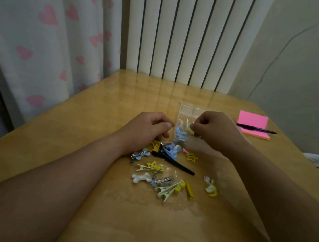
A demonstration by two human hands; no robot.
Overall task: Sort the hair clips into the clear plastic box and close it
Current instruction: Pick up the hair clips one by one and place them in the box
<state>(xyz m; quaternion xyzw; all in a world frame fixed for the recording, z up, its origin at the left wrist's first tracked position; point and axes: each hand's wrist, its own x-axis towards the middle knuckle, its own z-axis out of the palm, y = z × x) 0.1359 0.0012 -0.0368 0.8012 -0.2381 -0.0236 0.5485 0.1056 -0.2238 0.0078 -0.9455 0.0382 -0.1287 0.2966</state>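
Hair clips inside clear plastic box; right hand fingers pinched, contents unclear; left hand curled

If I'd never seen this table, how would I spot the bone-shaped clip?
Start at the wooden table and find the loose pile of hair clips between the person's forearms. On the pile's near left edge lies the bone-shaped clip. It is the only plain white one, with knobbed ends, unlike the yellow stars and long black clip around it.
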